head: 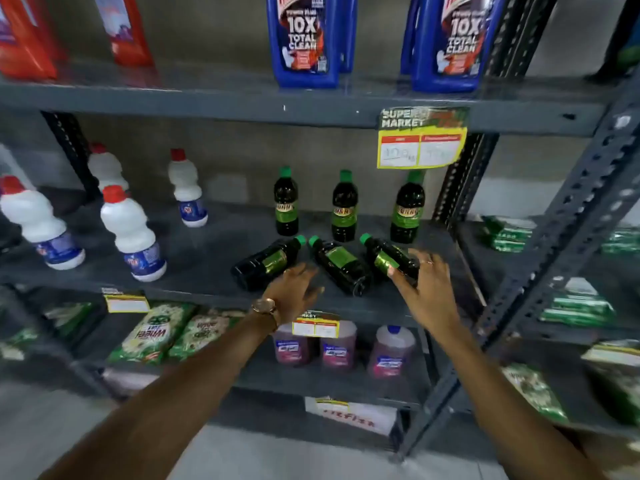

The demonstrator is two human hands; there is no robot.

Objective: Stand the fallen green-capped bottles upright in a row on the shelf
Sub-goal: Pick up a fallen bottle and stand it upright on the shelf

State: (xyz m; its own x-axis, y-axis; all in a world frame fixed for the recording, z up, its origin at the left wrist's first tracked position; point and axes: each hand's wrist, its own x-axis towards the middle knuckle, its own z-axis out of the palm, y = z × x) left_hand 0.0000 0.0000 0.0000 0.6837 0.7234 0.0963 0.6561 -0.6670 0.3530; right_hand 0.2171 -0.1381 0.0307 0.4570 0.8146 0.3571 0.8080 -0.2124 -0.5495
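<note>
Three dark bottles with green caps stand upright at the back of the grey middle shelf [194, 258]: a left one [286, 202], a middle one [344, 207] and a right one [407, 211]. In front of them three more lie on their sides: a left fallen bottle [265, 263], a middle fallen bottle [341, 265] and a right fallen bottle [389, 259]. My left hand [294, 292] hovers open just in front of the left fallen bottle, fingers spread. My right hand [424, 289] is open, its fingers around the base of the right fallen bottle, touching it.
White bottles with red caps [130, 233] stand on the same shelf to the left. Blue detergent jugs [304, 39] sit on the shelf above, whose edge carries a yellow price tag [420, 150]. Pink bottles [334, 348] and green packets [152, 334] fill the shelf below. A perforated upright [568, 216] stands at right.
</note>
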